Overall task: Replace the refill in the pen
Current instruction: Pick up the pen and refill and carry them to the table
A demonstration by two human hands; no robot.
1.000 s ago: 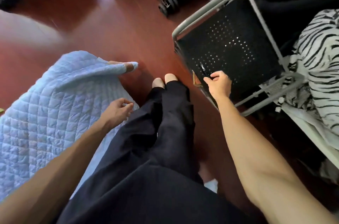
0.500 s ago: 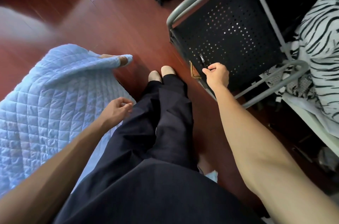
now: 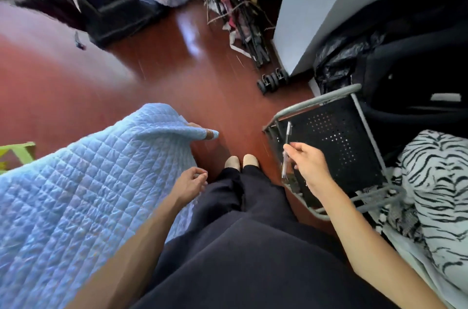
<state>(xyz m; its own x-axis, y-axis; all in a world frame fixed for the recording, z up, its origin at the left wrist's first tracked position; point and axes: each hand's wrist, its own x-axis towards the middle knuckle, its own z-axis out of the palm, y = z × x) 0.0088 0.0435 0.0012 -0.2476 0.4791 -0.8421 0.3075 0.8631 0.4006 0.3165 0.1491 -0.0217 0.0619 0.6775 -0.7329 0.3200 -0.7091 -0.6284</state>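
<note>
My right hand (image 3: 310, 165) holds a slim pen (image 3: 286, 149) with a clear barrel and dark upper end, pinched between thumb and fingers. The pen points up and away, lifted just above the left edge of the black perforated chair seat (image 3: 336, 146). My left hand (image 3: 190, 184) rests loosely curled beside my left thigh at the edge of the blue quilt, holding nothing. No separate refill shows in view.
A light blue quilted blanket (image 3: 88, 182) covers the left. My legs in dark trousers stretch over the red-brown floor (image 3: 177, 75). A zebra-print fabric (image 3: 435, 182) lies right. A folded wheeled frame (image 3: 255, 45), bags and a white wall panel (image 3: 309, 10) stand beyond.
My right hand has picked the pen up from the chair seat and raised it. The camera has tilted up, showing more of the room. My left hand stays by the quilt.
</note>
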